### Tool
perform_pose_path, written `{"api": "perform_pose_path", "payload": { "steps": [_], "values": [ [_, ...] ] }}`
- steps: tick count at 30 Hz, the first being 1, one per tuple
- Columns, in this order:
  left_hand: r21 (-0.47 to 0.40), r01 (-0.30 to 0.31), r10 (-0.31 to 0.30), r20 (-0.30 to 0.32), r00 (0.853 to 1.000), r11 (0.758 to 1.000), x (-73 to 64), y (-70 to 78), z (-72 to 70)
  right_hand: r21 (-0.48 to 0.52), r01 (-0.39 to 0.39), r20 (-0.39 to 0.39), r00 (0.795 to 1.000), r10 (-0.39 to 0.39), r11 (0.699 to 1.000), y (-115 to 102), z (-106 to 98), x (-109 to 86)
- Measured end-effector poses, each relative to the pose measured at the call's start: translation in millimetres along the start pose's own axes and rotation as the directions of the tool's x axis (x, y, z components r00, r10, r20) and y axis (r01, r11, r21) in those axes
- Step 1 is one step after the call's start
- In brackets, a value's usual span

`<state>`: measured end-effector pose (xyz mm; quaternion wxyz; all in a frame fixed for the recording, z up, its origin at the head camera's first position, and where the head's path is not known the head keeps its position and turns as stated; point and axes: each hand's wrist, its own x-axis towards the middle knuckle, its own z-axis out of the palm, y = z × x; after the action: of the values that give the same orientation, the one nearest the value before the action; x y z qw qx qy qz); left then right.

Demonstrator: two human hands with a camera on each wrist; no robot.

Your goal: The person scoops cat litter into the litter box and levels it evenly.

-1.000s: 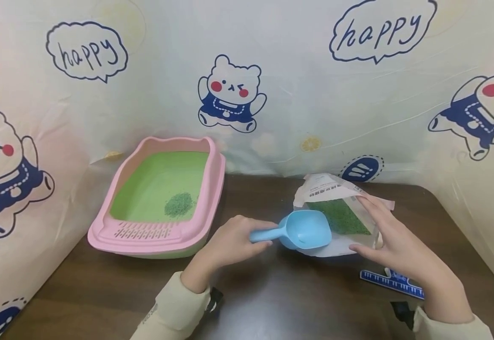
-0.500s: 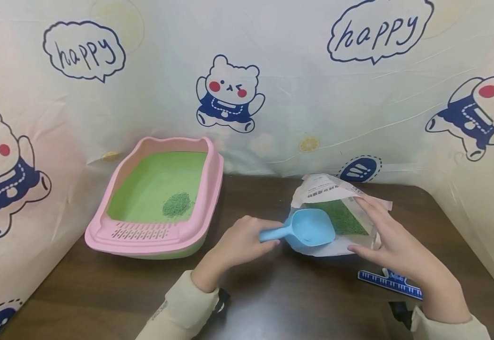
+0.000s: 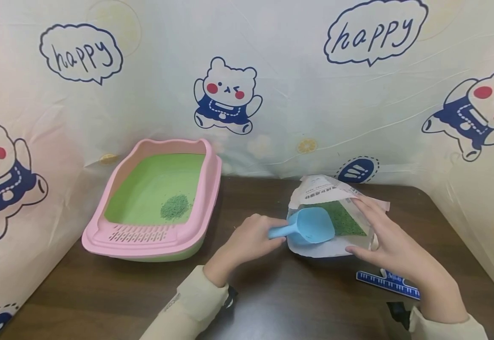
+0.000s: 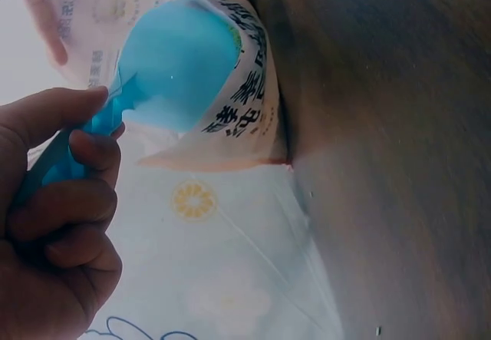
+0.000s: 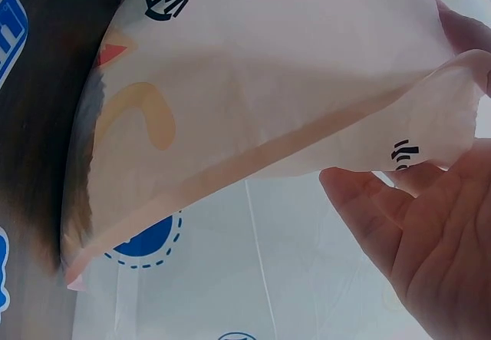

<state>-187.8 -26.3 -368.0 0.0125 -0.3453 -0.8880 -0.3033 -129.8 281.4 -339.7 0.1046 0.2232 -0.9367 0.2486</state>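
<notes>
My left hand (image 3: 253, 238) grips the handle of a light blue scoop (image 3: 318, 226), fingers curled round it in the left wrist view. The scoop's bowl lies in the mouth of a white paper cat litter bag (image 3: 323, 250), in front of the green litter granules (image 3: 349, 222); in the head view little or no litter shows in it. At the bag's right side, my right hand (image 3: 393, 243) holds the opening's edge, with the thumb near me and the fingers on the far flap. The right wrist view shows the printed bag wall (image 5: 253, 71) running up into that hand.
A pink-rimmed green litter box (image 3: 213, 198) stands at the left, a small heap of green granules (image 3: 174, 208) on its floor. Near my right forearm lies a blue clip (image 3: 387, 284) with a piano-key print. A patterned cloth (image 3: 289, 118) encloses the brown table (image 3: 272, 302).
My left hand has moved right, carrying the scoop from the bag's near left edge farther into its mouth. The right hand keeps its place on the bag. The head view has shifted slightly.
</notes>
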Motion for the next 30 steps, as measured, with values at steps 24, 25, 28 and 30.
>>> {"api": "perform_pose_path", "payload": {
  "steps": [24,25,28,30],
  "values": [
    [0.025,0.141,-0.142,0.009,0.99,0.99,31.9,2.6,24.6,0.032,0.009,0.019,1.0,-0.009,0.999,-3.2,-0.3,2.4],
    [0.025,0.143,-0.143,0.009,0.99,0.989,32.9,2.5,25.5,0.037,0.006,0.021,1.0,-0.006,0.999,-3.3,-0.5,2.4],
    [0.023,0.146,-0.146,0.01,0.989,0.989,36.3,3.0,28.2,0.036,0.003,0.025,1.0,-0.004,0.999,-3.1,-0.7,2.3],
    [0.021,0.149,-0.149,0.013,0.989,0.989,38.6,3.6,30.0,0.034,-0.003,0.029,1.0,0.002,0.999,-3.2,-1.2,2.2]
  ]
}}
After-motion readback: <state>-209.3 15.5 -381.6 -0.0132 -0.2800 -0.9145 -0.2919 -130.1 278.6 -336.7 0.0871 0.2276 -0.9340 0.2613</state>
